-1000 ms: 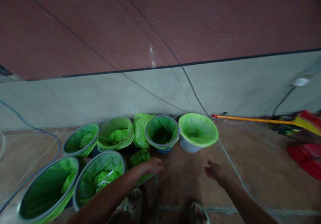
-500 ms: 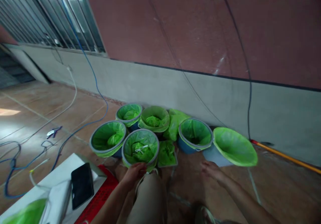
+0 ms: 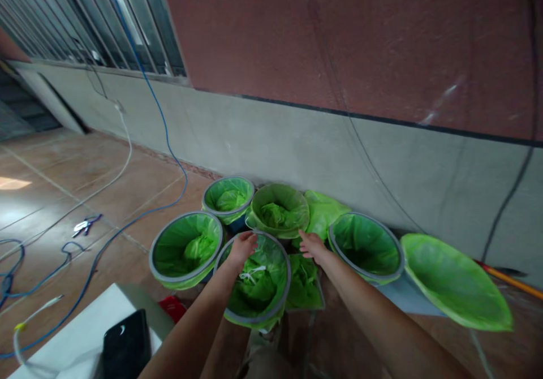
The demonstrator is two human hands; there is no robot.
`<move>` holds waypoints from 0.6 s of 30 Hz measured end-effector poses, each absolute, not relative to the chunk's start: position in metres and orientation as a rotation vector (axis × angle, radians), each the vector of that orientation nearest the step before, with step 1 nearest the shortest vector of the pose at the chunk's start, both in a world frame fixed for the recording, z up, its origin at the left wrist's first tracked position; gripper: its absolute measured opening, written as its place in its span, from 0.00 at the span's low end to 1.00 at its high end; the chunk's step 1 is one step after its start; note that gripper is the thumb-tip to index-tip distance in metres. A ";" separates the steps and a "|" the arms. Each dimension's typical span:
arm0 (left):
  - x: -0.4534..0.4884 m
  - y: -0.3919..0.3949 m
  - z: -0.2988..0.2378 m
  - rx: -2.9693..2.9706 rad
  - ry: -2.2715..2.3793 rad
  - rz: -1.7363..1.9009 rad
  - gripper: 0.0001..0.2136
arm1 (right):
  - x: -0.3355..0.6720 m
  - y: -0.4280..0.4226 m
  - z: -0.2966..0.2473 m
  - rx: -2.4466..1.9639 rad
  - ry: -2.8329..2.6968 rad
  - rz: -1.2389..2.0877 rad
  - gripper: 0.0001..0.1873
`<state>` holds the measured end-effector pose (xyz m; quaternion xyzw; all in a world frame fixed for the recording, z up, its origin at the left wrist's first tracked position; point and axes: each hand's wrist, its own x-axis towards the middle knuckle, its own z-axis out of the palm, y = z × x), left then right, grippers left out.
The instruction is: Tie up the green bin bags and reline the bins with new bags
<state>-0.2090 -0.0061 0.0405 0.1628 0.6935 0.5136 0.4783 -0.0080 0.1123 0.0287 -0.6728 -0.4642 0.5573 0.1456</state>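
Observation:
Over the far rim of the front lined bin (image 3: 254, 314), which has a grey rim and a tied green bag with white strings inside, reaches my left hand (image 3: 244, 249). It looks empty, its fingers loosely apart. My right hand (image 3: 312, 245) hovers above the square green-lined bin (image 3: 303, 288), fingers stretched towards the rear middle bin (image 3: 280, 233); nothing shows in it. That rear bin carries a pale green liner with crumpled green plastic inside, and lies between and just beyond both hands. A loose green bag (image 3: 324, 209) is heaped beside it against the wall.
More green-lined bins stand at the left (image 3: 186, 280), back left (image 3: 229, 184) and right (image 3: 367, 274). A wide-mouthed lined bin (image 3: 458, 280) leans at far right. A phone (image 3: 126, 342) lies on a white box (image 3: 91, 325). A blue cable (image 3: 139, 212) and keys (image 3: 86, 225) are on the floor.
Both hands have moved forward over the bins, and the right one also inward to the left. The view has shifted closer to the bins.

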 end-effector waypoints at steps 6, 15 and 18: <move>-0.218 0.062 0.015 0.392 1.794 1.117 0.21 | -0.053 0.154 -0.006 -1.983 -1.015 1.709 0.11; -0.227 0.080 0.024 0.469 1.806 1.111 0.16 | -0.053 0.158 0.023 -1.902 -0.749 1.704 0.08; -0.230 0.060 0.035 0.379 1.704 1.284 0.16 | -0.038 0.152 0.063 -1.802 -0.680 1.729 0.08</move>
